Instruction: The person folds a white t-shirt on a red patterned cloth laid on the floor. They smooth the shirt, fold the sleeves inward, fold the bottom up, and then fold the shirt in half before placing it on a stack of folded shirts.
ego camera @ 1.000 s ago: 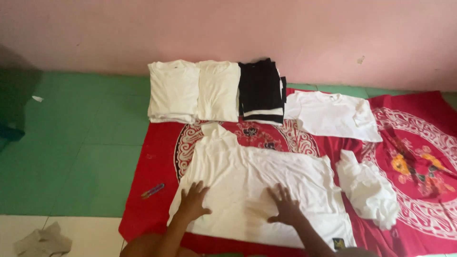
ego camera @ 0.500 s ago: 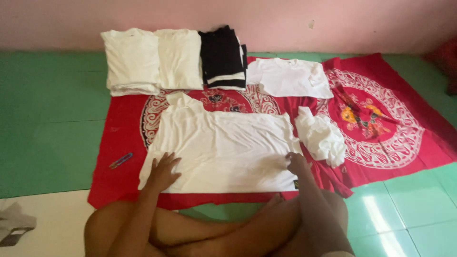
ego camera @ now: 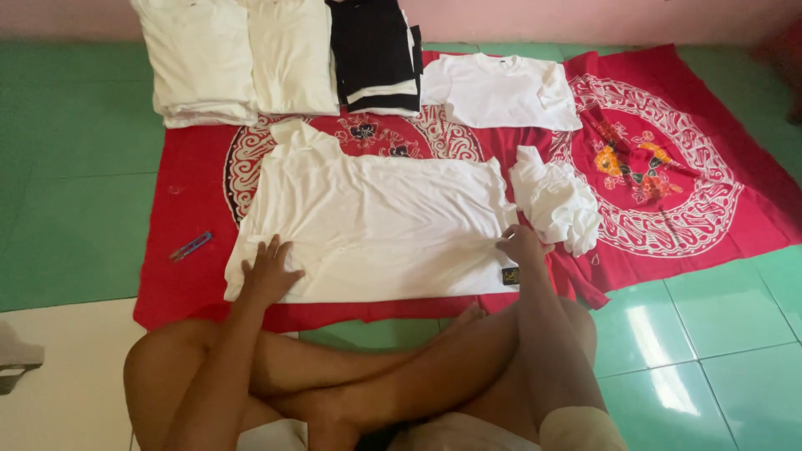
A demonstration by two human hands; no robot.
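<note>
- Both hands are flat on the white shirt (ego camera: 376, 225), nothing pinched that I can see; left hand (ego camera: 269, 271) lies spread with open fingers on the shirt's near-left corner, probably to pin the fabric down
- right hand (ego camera: 520, 246) sits at the shirt's near-right corner, fingers loosely curled at the edge; can't tell if it's actually gripping the hem
- shirt lies spread flat on the red patterned cloth (ego camera: 668, 209), right in front of the crossed legs
- beyond the shirt: folded white stacks (ego camera: 238, 58), a black folded stack (ego camera: 376, 54), another flat white shirt (ego camera: 497, 92)
- crumpled white garment (ego camera: 555, 205) just right of the shirt; small blue tool (ego camera: 190, 247) to its left
</note>
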